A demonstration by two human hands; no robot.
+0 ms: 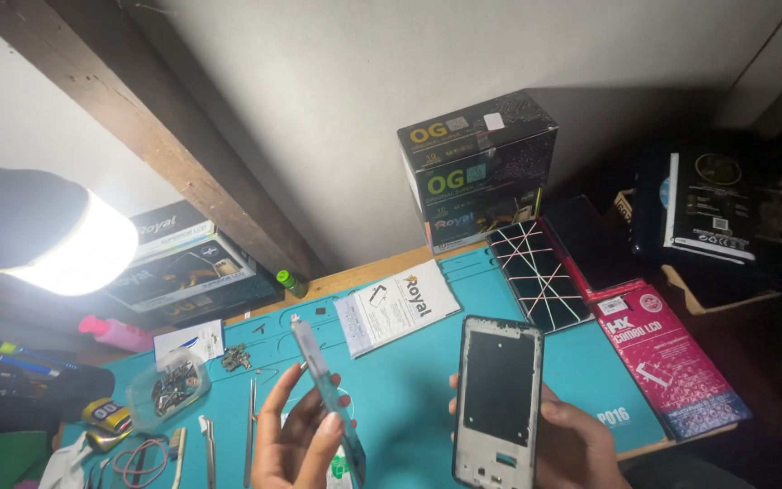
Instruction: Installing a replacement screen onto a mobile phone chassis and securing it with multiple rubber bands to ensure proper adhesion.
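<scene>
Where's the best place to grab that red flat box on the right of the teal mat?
Probably the red flat box by its long side edges, from above near its closer end: it lies flat, and that end overhangs the teal mat and the table edge.

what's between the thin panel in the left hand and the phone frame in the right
Only bare teal work mat lies between the thin panel and the phone frame, seen in the head view.

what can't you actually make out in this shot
Head view, the only one:
- Left hand: wrist cut off by the bottom edge. It pinches a thin translucent panel, seen edge-on, so its face is unreadable.
- Right hand: mostly hidden behind the grey rectangular phone frame it holds.
- Clear plastic tub of small metal parts: too small to identify.
- Dark boxes at right: lost in shadow.
</scene>
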